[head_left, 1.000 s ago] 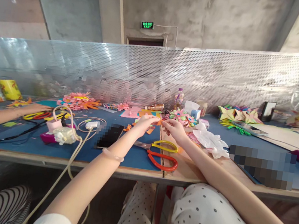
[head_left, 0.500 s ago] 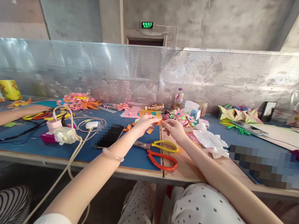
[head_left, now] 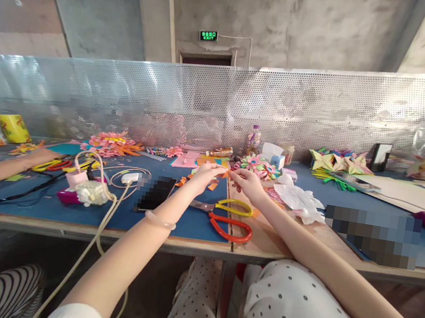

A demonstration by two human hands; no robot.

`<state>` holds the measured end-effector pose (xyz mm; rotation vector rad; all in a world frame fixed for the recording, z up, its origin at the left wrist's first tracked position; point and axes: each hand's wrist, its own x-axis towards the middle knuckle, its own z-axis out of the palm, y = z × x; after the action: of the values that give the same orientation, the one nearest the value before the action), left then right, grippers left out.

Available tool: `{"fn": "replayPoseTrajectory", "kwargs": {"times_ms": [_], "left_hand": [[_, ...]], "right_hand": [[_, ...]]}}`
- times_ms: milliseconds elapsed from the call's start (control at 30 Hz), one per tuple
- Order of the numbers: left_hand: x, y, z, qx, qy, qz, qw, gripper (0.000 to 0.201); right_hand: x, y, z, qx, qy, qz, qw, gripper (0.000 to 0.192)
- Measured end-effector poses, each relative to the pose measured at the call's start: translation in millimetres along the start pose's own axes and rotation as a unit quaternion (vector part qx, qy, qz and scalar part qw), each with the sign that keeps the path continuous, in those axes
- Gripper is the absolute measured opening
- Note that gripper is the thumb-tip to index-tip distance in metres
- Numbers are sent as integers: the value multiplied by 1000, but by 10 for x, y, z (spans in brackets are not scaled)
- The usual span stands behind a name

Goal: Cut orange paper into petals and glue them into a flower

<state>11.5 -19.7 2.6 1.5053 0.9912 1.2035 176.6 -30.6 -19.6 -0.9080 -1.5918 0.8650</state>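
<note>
Pinching a small orange piece of what looks like thin paper [head_left: 228, 173] at the centre of the frame: left hand [head_left: 205, 177] and right hand [head_left: 252, 185] together, fingertips meeting over it. The piece shows only as a sliver between them; cannot tell whether it is folded, rolled or flat, or which fingers bear most of the grip.

Under and beside the left hand, loose orange paper scraps [head_left: 213, 186] lie on the dark blue table covering [head_left: 185, 229]. Just below the hands, scissors with one yellow and one red looped handle and steel blades [head_left: 211, 215] lie with the loops spread, blades running left behind the left forearm. Beyond the fingers, flat pink paper sheets [head_left: 185, 159]; beyond the right hand, a heap of pink and green paper flowers [head_left: 256, 165]. Right of that, crumpled thin white sheeting [head_left: 302, 203].

On handling, my judgement: a piece this small wants a light tip-to-tip pinch, one hand anchoring while the other does the fine work. Pressing hard would likely crease it. Wrists low and steady would help; resting them on the table edge of the work would spare the fingers. Both forearms pass close to the scissors, so a sideways sweep could knock them. Tilting the piece clear of the fingertips would let the edges be checked.

Far left of the frame, a co-worker's hand [head_left: 40, 157] by yellow and red handles, well apart.
</note>
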Motion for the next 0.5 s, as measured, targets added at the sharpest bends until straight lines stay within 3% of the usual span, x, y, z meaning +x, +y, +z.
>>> {"fn": "replayPoseTrajectory", "kwargs": {"times_ms": [500], "left_hand": [[-7,4,12,3,3,2,1000,20]], "right_hand": [[7,28,-2,-10,3,-4,1000,33]]}}
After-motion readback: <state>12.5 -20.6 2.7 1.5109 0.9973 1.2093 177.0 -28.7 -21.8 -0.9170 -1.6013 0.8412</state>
